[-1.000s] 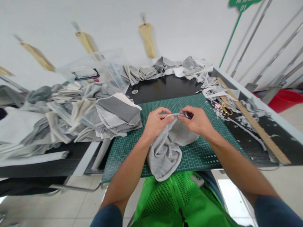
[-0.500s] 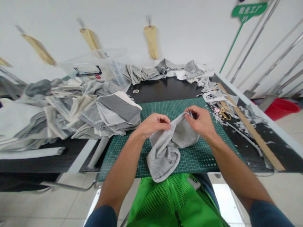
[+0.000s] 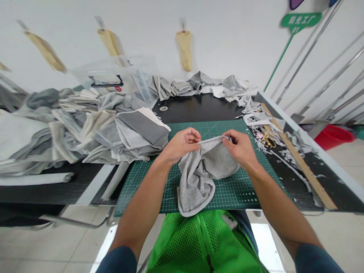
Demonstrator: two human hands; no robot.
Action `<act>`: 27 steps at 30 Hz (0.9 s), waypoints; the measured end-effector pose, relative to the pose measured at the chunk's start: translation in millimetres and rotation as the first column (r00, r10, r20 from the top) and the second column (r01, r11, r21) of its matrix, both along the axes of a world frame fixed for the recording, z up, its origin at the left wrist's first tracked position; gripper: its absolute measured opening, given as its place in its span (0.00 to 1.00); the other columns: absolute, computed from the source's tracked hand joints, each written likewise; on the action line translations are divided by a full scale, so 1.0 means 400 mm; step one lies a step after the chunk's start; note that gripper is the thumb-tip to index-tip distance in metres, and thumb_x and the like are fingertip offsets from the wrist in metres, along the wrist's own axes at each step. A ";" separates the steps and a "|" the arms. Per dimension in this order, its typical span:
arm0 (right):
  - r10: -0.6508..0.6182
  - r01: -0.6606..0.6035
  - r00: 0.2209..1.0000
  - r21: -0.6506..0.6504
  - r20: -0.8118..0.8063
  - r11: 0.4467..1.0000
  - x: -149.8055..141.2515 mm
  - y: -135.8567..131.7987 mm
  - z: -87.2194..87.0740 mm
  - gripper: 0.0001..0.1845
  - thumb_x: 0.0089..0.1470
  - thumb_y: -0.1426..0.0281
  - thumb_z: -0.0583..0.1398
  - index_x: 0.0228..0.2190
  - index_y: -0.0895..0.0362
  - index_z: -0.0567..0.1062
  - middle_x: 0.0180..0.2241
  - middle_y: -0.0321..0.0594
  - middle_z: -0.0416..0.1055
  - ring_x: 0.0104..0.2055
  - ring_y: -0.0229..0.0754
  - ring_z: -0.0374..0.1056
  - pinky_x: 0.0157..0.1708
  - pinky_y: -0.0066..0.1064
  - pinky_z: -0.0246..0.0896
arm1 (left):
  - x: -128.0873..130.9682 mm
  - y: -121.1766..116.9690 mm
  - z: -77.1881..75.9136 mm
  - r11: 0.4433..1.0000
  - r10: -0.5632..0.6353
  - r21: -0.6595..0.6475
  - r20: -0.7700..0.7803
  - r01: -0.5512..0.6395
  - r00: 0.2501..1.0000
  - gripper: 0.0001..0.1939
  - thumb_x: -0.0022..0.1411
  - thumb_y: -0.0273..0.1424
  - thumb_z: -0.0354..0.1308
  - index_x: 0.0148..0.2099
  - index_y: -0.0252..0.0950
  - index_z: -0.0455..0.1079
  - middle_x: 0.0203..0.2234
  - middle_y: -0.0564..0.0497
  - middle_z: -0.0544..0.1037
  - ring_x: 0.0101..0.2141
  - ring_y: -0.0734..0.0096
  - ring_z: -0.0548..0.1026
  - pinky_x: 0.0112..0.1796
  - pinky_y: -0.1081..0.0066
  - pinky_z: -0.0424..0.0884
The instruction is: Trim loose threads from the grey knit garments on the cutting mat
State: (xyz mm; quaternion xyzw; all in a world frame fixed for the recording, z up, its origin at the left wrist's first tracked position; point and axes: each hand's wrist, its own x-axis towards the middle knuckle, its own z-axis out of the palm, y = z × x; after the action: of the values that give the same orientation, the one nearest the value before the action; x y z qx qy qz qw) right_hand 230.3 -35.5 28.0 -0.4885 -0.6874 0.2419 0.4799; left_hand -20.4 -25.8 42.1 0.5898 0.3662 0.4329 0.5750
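Observation:
A piece of light grey knit fabric [image 3: 220, 161] hangs crumpled between my hands, its lower part resting on the green cutting mat [image 3: 148, 182]. My left hand [image 3: 186, 144] pinches the upper edge at the left, thumb against fingers. At the right end of that edge, my right hand [image 3: 239, 146] is closed on the fabric. A small dark, shiny item shows among the right fingers; its kind is hard to make out. Between the two hands the edge runs nearly straight.
Grey and white cloth pieces [image 3: 139, 131] are heaped at the left, before a clear plastic box [image 3: 113, 76]. Gold-handled scissors [image 3: 267, 141], fabric scraps [image 3: 248, 104] and a long wooden ruler [image 3: 301, 161] lie at the right. A tape ring [image 3: 163, 109] lies behind the mat.
The edge between my hands has come up straighter and more level, with my left hand slightly higher and further left. The fabric's lower fold has shifted a little.

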 end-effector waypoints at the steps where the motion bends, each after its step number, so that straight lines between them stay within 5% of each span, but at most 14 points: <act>1: 0.007 -0.007 1.000 -0.008 -0.008 1.000 -0.001 0.000 0.000 0.08 0.58 0.64 0.62 0.30 0.54 0.78 0.22 0.31 0.65 0.26 0.39 0.59 0.28 0.32 0.52 | -0.003 0.002 0.000 1.000 0.004 0.021 -0.020 -0.004 1.000 0.19 0.45 0.21 0.72 0.42 0.35 0.74 0.33 0.52 0.80 0.32 0.75 0.77 0.35 0.75 0.71; 12: 0.035 -0.037 0.999 -0.065 -0.031 0.997 -0.007 -0.005 0.010 0.07 0.56 0.65 0.62 0.28 0.54 0.74 0.23 0.31 0.66 0.27 0.39 0.60 0.29 0.33 0.51 | -0.053 0.016 0.001 0.995 -0.099 -0.060 -0.299 0.085 0.949 0.11 0.47 0.31 0.76 0.30 0.34 0.78 0.23 0.53 0.76 0.25 0.75 0.70 0.27 0.75 0.62; 20: 0.059 -0.046 0.996 -0.185 0.063 0.982 -0.014 0.020 -0.019 0.09 0.52 0.62 0.61 0.28 0.55 0.75 0.24 0.33 0.69 0.28 0.40 0.61 0.31 0.34 0.51 | -0.026 0.033 -0.010 0.993 0.016 -0.119 0.111 -0.003 0.994 0.20 0.47 0.32 0.76 0.27 0.36 0.64 0.28 0.51 0.78 0.28 0.74 0.73 0.29 0.75 0.63; 24: 0.119 -0.094 0.988 -0.230 0.098 0.969 -0.022 0.023 -0.029 0.10 0.52 0.61 0.61 0.27 0.54 0.74 0.23 0.33 0.66 0.29 0.40 0.60 0.31 0.34 0.50 | 0.012 0.048 -0.044 0.951 0.225 -0.231 0.057 -0.206 0.973 0.15 0.50 0.27 0.67 0.27 0.39 0.60 0.18 0.59 0.65 0.19 0.77 0.62 0.22 0.74 0.53; 27: 0.130 -0.121 0.991 -0.254 0.018 0.960 -0.025 0.023 -0.033 0.11 0.53 0.59 0.63 0.29 0.55 0.75 0.24 0.32 0.65 0.29 0.40 0.59 0.30 0.34 0.51 | 0.041 0.056 -0.071 0.924 0.339 -0.199 0.027 -0.328 0.940 0.13 0.49 0.24 0.64 0.30 0.40 0.62 0.18 0.60 0.65 0.20 0.76 0.63 0.23 0.75 0.54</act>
State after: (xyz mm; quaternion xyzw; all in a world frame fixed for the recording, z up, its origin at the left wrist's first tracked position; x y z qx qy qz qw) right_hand 220.2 -26.2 14.7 -0.5052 -0.6886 0.3490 0.3857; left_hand -3.8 -3.5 13.8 0.4472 0.4836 0.5047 0.5580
